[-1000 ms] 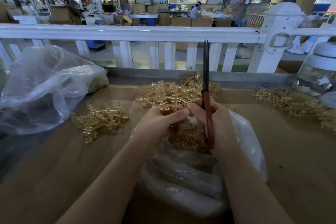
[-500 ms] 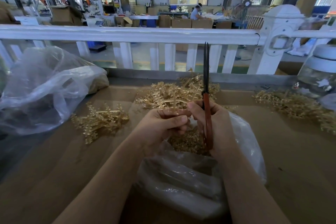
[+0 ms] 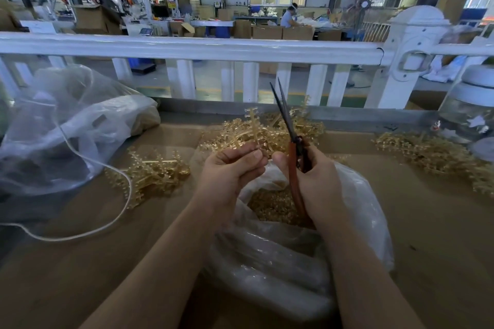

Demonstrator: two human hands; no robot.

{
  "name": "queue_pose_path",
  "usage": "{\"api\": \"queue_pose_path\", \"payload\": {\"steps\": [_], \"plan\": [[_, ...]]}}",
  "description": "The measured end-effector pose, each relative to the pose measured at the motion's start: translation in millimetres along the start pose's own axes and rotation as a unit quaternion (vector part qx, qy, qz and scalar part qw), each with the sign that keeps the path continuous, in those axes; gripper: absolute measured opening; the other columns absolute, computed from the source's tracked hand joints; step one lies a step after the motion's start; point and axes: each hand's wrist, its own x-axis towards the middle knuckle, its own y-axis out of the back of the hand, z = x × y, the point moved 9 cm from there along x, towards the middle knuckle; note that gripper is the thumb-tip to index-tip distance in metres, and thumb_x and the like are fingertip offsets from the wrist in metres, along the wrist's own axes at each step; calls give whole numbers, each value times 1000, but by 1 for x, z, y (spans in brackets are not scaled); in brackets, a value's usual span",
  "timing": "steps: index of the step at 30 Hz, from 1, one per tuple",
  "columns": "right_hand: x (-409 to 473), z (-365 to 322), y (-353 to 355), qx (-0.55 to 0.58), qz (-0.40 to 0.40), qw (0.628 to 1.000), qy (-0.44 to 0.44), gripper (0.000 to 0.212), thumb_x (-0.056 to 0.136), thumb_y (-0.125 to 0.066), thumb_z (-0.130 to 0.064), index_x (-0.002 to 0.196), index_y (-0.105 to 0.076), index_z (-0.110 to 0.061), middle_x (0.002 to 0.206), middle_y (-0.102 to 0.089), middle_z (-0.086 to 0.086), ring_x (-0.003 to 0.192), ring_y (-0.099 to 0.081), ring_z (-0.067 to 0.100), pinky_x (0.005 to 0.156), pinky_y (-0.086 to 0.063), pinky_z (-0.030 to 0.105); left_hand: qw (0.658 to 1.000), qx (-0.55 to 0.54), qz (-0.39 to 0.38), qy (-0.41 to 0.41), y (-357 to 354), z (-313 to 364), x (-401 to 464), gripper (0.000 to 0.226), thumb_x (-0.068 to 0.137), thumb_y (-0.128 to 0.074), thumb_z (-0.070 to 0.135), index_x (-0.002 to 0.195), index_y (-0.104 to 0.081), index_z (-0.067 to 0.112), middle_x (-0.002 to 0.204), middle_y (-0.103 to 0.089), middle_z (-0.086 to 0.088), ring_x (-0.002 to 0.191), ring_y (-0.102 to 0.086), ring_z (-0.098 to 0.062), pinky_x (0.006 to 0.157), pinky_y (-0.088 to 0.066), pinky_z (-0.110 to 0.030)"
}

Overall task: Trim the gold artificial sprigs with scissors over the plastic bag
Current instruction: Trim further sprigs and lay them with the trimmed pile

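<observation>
A brown worktop (image 3: 427,235) fills the view, with a white railing (image 3: 187,48) beyond its far edge. A large clear bag (image 3: 61,131) slumps at the far left corner. The plastic bag (image 3: 280,262) lies at the middle of the near edge, open, with gold trimmings (image 3: 272,205) heaped inside. A pile of gold sprigs (image 3: 267,132) sits by the middle of the far edge, another pile (image 3: 438,157) near the right edge, and a smaller cluster (image 3: 155,173) left of centre. The right hand (image 3: 312,181) is closed around the scissors (image 3: 290,139), blades slightly parted and pointing up over the bag. The left hand (image 3: 230,171), just beside it, pinches a single sprig (image 3: 252,125) upright above the bag's mouth.
</observation>
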Motion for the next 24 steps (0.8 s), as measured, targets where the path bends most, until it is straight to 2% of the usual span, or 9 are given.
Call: {"api": "queue_pose_path", "payload": {"steps": [3, 5, 7, 10, 15, 20, 24], "plan": [[-2, -3, -3, -36, -26, 999, 25, 47, 68, -60, -85, 88, -58, -42, 86, -60, -43, 84, -57, -15, 64, -38, 14, 1000, -8, 10, -16, 2, 2, 0, 27, 65, -73, 4, 92, -69, 1, 83, -74, -13, 74, -73, -17, 69, -60, -23], [-4, -5, -5, -57, -39, 997, 40, 56, 63, -55, -94, 91, -57, -45, 84, -64, -35, 83, -60, -11, 64, -39, 14, 999, -14, 17, -34, 3, 5, 1, 21, 65, -74, 4, 86, -72, 4, 81, -74, -11, 74, -73, -17, 68, -59, -23], [-5, -6, -8, -74, -47, 995, 47, 63, 61, -51, -94, 98, -58, -43, 83, -66, -24, 82, -61, -4, 66, -42, 18, 998, -26, 17, -50, 3, 9, 0, 15, 66, -73, 5, 80, -75, 8, 81, -75, -9, 75, -74, -16, 68, -59, -22], [-7, -8, -11, -108, -66, 990, 67, 69, 61, -49, -96, 101, -57, -39, 84, -62, -19, 82, -58, -1, 63, -40, 20, 997, -43, 18, -65, 3, 14, 0, 14, 68, -72, 6, 82, -74, 9, 79, -75, -6, 72, -73, -12, 66, -58, -21], [-11, -14, -13, -142, -73, 982, 105, 60, 68, -53, -88, 99, -57, -37, 76, -55, -17, 73, -53, 1, 59, -35, 20, 995, -36, 27, -93, 6, 19, -1, 7, 73, -69, 6, 78, -72, 10, 77, -74, -3, 72, -72, -11, 65, -57, -20], [-13, -19, -13, -160, -62, 977, 126, 52, 70, -51, -87, 89, -51, -39, 71, -50, -19, 68, -51, 0, 58, -35, 20, 993, -9, 36, -108, 11, 20, 1, 20, 88, -61, -4, 81, -73, 10, 82, -75, -3, 79, -72, -14, 69, -58, -23], [-13, -19, -11, -174, -50, 975, 132, 52, 72, -53, -85, 85, -54, -35, 69, -52, -18, 67, -52, 1, 58, -37, 19, 994, -12, 27, -109, 8, 21, 0, 17, 79, -67, 3, 73, -77, 15, 82, -76, -2, 78, -73, -12, 67, -57, -21]]}}
